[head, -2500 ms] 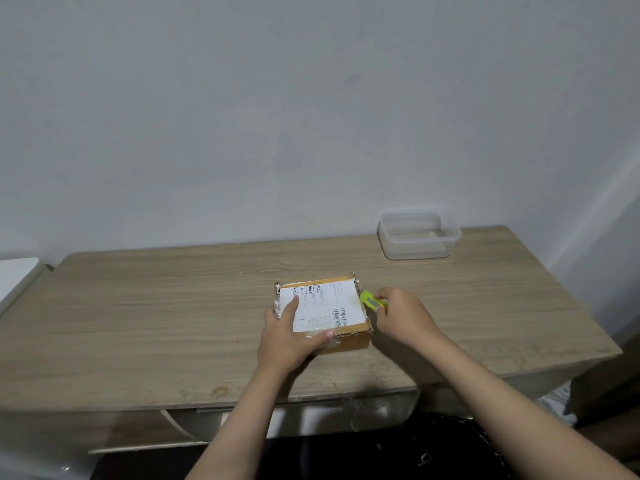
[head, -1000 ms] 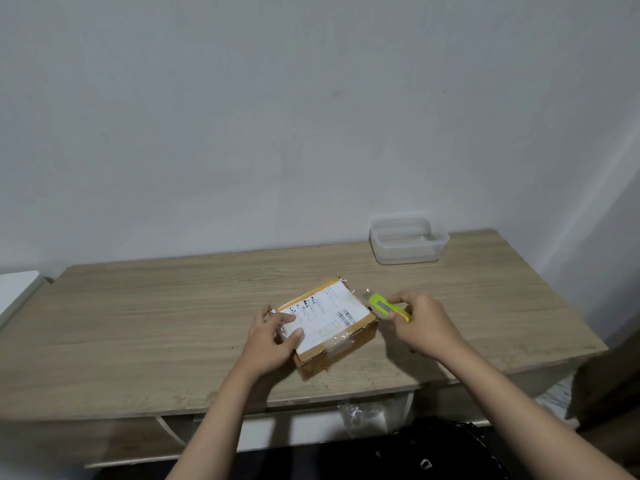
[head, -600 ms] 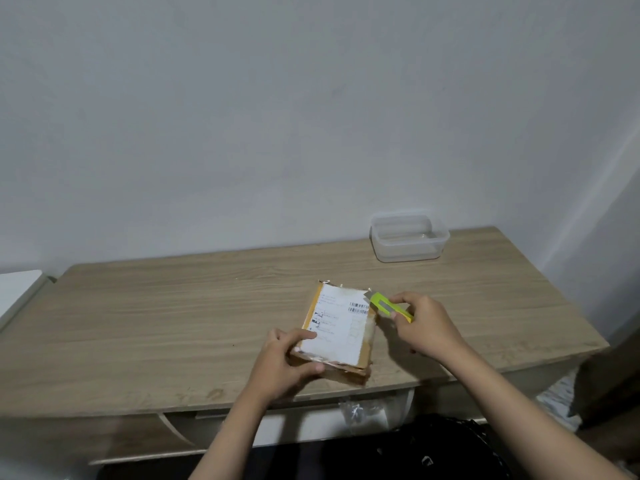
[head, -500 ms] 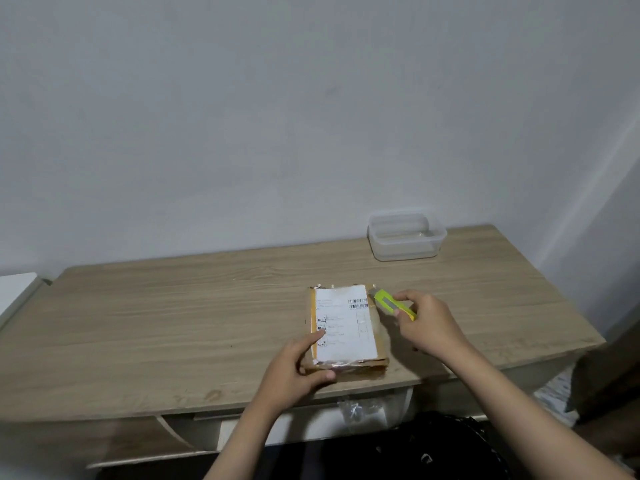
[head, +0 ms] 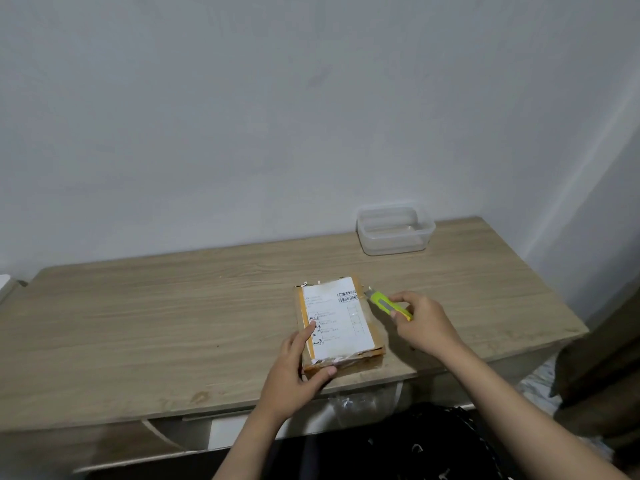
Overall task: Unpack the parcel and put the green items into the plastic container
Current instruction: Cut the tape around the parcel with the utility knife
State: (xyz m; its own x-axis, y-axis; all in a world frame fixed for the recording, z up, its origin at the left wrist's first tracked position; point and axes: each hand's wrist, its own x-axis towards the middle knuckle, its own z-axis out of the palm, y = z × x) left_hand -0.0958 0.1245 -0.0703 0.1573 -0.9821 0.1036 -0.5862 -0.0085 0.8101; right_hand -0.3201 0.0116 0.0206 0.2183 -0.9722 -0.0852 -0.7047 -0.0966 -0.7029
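Note:
A flat cardboard parcel (head: 341, 320) with a white shipping label and clear tape lies near the front edge of the wooden table (head: 173, 306), still closed. My left hand (head: 298, 368) grips its near left corner, index finger resting on the label. My right hand (head: 420, 322) holds a yellow-green utility knife (head: 386, 303), whose tip touches the parcel's far right corner. An empty clear plastic container (head: 394, 230) stands at the back right of the table, against the wall. The parcel's contents are hidden.
A white wall rises right behind the table. The table's right edge drops off beside a dark piece of furniture (head: 602, 358). A dark cloth (head: 398, 445) lies below the front edge. A white object's corner (head: 5, 285) shows at far left.
My left hand has turned the parcel a quarter turn on the table, so its long side now runs away from me. My right hand has brought the knife tip to the far right corner.

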